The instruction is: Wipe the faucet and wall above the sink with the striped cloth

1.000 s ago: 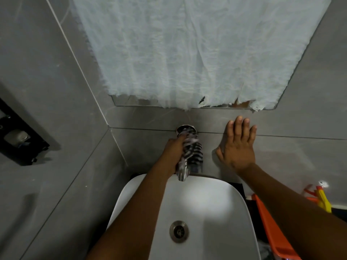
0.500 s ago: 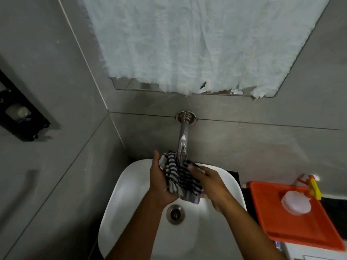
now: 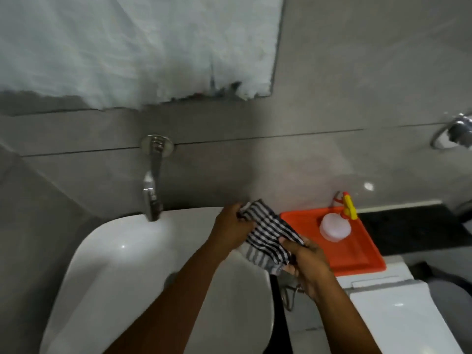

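Note:
The black-and-white striped cloth is stretched between both hands over the right rim of the white sink. My left hand grips its upper left end. My right hand grips its lower right end. The chrome faucet sticks out of the grey tiled wall well to the left of the hands, bare and untouched. My forearms hide part of the basin and its drain.
An orange tray right of the sink holds a white round lid and a yellow-topped spray bottle. A mirror covered with white paper hangs above. A chrome fitting is at the far right, a white toilet tank below.
The cloth came off the faucet. My right hand left the wall and took the cloth's other end. Both hands carried it rightward, toward the orange tray; the view swung right.

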